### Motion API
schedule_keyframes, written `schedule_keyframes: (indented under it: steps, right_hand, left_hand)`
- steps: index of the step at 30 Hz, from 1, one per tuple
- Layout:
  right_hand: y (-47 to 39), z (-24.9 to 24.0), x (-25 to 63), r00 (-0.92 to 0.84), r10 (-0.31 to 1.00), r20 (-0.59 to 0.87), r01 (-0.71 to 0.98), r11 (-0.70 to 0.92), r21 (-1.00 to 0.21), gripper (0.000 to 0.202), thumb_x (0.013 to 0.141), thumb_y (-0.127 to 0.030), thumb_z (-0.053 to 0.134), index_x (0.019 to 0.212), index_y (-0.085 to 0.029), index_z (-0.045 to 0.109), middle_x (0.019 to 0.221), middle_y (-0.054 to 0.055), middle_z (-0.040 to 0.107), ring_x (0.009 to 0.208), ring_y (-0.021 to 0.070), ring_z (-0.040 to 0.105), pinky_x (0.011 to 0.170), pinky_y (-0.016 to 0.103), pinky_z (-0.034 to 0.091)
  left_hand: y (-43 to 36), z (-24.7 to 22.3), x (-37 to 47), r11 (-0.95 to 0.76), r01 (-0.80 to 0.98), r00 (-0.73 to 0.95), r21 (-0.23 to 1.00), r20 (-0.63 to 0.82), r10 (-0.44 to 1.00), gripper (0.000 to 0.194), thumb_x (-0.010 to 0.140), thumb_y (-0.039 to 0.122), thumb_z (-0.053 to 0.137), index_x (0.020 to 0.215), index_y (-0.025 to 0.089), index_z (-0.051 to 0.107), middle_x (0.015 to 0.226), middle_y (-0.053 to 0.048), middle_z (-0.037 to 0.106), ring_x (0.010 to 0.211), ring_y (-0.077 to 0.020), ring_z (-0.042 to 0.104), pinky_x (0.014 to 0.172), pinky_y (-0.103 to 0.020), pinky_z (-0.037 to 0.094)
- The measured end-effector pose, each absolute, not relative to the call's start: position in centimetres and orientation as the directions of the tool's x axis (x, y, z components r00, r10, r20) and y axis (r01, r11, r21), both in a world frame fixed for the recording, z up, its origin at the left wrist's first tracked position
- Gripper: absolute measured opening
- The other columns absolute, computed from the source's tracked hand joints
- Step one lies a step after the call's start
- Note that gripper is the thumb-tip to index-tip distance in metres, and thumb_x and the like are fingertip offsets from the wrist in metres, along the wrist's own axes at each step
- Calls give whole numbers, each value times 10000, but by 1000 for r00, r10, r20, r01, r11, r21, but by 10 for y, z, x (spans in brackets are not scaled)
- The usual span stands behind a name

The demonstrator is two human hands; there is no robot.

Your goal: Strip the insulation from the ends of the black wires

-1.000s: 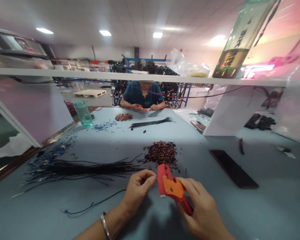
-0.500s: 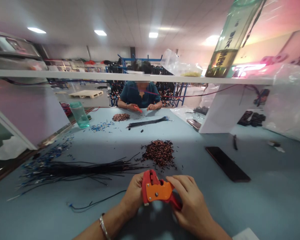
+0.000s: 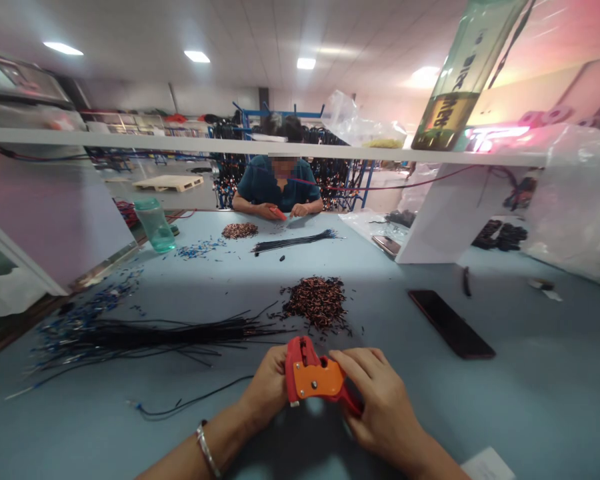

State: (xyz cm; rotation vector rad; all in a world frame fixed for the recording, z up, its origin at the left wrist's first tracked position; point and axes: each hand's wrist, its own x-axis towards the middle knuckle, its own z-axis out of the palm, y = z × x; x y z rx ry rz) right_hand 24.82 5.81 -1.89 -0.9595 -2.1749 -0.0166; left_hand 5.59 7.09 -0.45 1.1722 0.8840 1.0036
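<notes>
My right hand (image 3: 380, 397) is wrapped round the handles of a red and orange wire stripper (image 3: 316, 379). Close against the stripper's jaw end, my left hand (image 3: 266, 387) is closed, its fingertips partly hidden behind the tool. A black wire (image 3: 200, 398) with a blue end runs out leftward from the left hand along the table; its other end is out of sight at the jaws. Beyond my hands lies a heap of short dark and copper-coloured cut pieces (image 3: 316, 301). A bundle of black wires (image 3: 165, 335) with blue ends stretches to the left of that heap.
A dark phone (image 3: 450, 323) lies on the right. Loose blue bits (image 3: 105, 293) are scattered at left, near a green bottle (image 3: 153, 225). A white shelf (image 3: 220, 141) crosses above the table. Across from me, a person (image 3: 279, 183) holds a red tool.
The view has shifted slightly. My hands and the wire stripper keep almost the same pose, with the wire still trailing to the left.
</notes>
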Motion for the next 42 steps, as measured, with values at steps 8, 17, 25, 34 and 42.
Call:
schedule_keyframes:
  steps: [8,17,25,34,42]
  right_hand:
    - [62,-20,249,-467,581,666,675,721,-157,302,781,-144,499,1068,-157,591,756,79,667,621,212,590,590,331,433]
    - [67,-25,245,-469,618,631,705,692,-153,236,763,-129,470,962,-176,589,691,61,671,572,201,580,572,297,413]
    - [71,-31,243,-452,694,560,683,673,-283,201,766,-117,456,911,-183,579,679,55,677,562,192,616,542,256,422]
    - [64,-2,243,-257,937,234,473,334,-816,200,813,-283,569,972,-178,631,759,20,656,673,201,601,644,283,451]
    - [54,-8,256,-339,926,-166,-308,-276,-911,413,713,-399,754,1043,-168,665,855,62,682,774,225,626,731,353,485]
  left_hand:
    - [71,1,57,42,-150,344,988,12,939,342,653,463,809,642,134,714,603,-6,628,577,-120,510,624,-231,438]
    - [75,-2,59,16,-143,282,990,25,959,388,623,491,809,586,146,638,468,66,425,466,-70,290,470,-204,262]
    - [81,-15,58,9,-126,255,992,23,967,574,654,708,687,633,140,613,495,40,470,418,-63,285,418,-210,220]
    - [79,-17,58,-114,-7,47,993,115,992,310,752,451,683,738,142,698,588,21,521,571,-119,420,562,-230,346]
    - [82,-16,53,-87,100,15,991,86,996,224,788,371,608,783,153,660,615,25,530,579,-122,445,562,-227,353]
